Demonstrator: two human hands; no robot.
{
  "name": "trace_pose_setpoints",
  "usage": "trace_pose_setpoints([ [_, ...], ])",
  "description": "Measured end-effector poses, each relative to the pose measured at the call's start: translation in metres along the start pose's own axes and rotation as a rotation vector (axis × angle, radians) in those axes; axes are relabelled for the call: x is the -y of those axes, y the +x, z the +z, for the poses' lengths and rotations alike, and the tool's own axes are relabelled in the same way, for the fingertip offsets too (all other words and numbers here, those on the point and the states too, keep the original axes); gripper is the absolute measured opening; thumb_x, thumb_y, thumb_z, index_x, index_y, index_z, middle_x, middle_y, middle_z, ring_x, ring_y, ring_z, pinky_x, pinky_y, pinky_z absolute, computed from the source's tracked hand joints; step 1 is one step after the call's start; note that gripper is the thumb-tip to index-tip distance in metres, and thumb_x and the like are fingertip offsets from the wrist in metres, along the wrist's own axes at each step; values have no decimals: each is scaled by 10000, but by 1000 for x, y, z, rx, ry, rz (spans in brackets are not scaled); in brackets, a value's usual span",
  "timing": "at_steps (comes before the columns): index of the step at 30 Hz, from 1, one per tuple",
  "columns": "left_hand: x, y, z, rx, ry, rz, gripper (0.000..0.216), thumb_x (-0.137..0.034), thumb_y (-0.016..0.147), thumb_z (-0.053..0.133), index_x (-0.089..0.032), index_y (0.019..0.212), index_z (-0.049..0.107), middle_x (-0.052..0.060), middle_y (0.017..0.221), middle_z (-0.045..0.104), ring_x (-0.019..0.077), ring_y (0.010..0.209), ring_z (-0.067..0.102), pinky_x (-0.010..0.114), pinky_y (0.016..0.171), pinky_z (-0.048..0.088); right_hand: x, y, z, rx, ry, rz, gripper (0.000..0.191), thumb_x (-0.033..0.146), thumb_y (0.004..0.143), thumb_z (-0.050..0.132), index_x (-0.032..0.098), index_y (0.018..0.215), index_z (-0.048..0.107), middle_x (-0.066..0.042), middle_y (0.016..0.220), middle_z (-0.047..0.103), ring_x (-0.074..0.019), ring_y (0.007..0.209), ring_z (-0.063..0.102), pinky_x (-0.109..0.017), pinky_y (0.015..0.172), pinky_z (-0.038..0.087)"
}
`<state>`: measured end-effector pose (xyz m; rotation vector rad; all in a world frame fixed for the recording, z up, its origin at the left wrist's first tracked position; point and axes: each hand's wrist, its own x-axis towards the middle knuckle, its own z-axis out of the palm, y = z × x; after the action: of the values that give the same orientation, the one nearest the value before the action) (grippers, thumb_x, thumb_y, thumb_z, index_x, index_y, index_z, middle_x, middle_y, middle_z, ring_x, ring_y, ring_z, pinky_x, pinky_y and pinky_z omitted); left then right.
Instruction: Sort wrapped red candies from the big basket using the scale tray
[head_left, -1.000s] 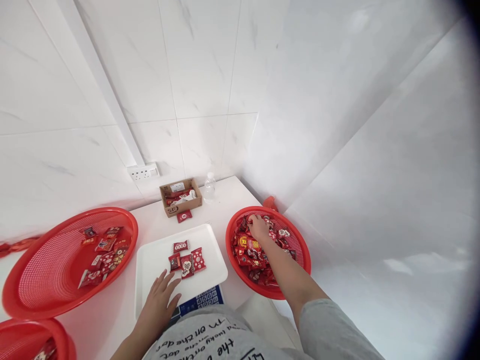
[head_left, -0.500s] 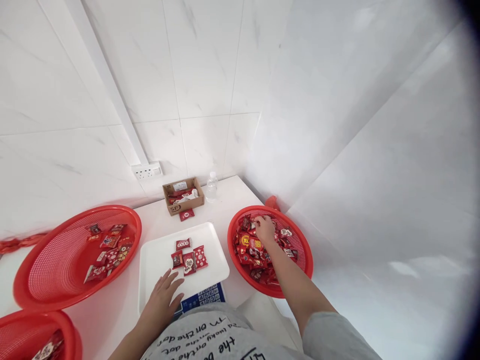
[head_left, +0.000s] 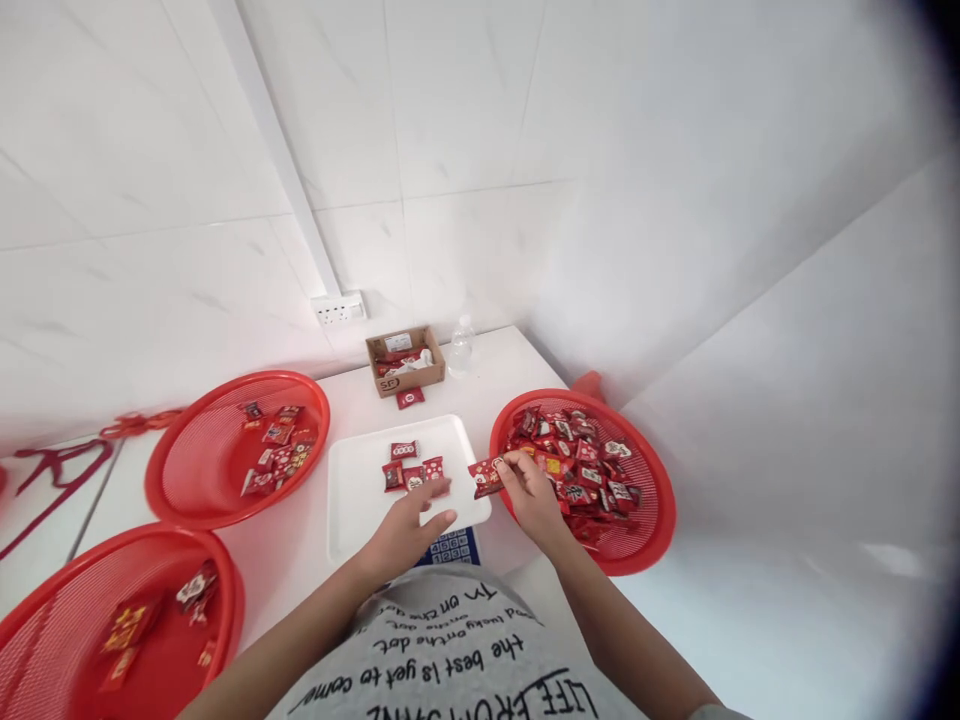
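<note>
Between the thumb and fingers of my right hand (head_left: pixel 531 497) is a red wrapped candy (head_left: pixel 486 478), held at the right edge of the white tray (head_left: pixel 360 520). Over the tray's front part my left hand (head_left: pixel 411 530) is open, thumb and fingers apart, partly covering the candies there. Several red candy packets (head_left: pixel 403 450) lie grouped on the tray. A red basket (head_left: pixel 658 500) to the right holds a heap of similar wrapped candies (head_left: pixel 577 455). The tray rests on a scale whose blue keypad (head_left: pixel 454 547) shows at its front.
Two more red baskets stand at the left, a far one (head_left: pixel 199 450) and a near one (head_left: pixel 45 610), each with some candies. Behind the tray are a cardboard box (head_left: pixel 405 378), a loose candy (head_left: pixel 410 398) and a clear bottle (head_left: pixel 461 347). A wall socket (head_left: pixel 337 308) is behind.
My right hand has come out of the right basket toward the tray with a candy in its grip. My left hand has moved right, over the grouped candies. The view has shifted left.
</note>
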<state>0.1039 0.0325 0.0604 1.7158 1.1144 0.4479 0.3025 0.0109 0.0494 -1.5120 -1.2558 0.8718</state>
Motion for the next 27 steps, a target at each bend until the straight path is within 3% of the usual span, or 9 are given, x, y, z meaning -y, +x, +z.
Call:
trace_pose_setpoints([
  [3,-15,4,3,60,-172,-3,421,-378,779,528,-131,1120,520,113,1011,630,217,910,585,328,757,468,10,-10,24,103,125,10,232,425,832,423,201,787,463,-19,734,522,-157,678,518,-277,634,442],
  [6,-17,2,3,-36,-271,-50,393,-395,752,569,-122,1034,554,65,834,641,179,744,578,286,658,449,11,-16,35,215,229,36,248,442,813,460,197,850,460,-28,797,535,-159,726,538,-283,655,462],
  [13,-19,-7,-3,6,-564,-61,293,-388,766,561,-135,906,609,26,758,595,129,687,521,222,605,405,18,-21,34,499,211,106,321,470,834,432,176,897,545,-32,804,606,-149,705,560,-282,643,474],
  [19,-26,-7,-3,-24,-642,-137,304,-423,765,554,-136,855,599,15,720,588,117,641,504,221,588,390,34,-19,35,513,220,97,363,448,841,426,166,998,592,-53,853,644,-176,765,587,-302,696,472],
  [27,-16,-4,-1,-67,-610,-122,330,-452,781,519,-128,804,571,16,706,576,116,623,486,230,586,377,28,-20,35,531,125,72,351,457,839,418,159,871,600,-34,782,623,-173,709,547,-273,628,423],
])
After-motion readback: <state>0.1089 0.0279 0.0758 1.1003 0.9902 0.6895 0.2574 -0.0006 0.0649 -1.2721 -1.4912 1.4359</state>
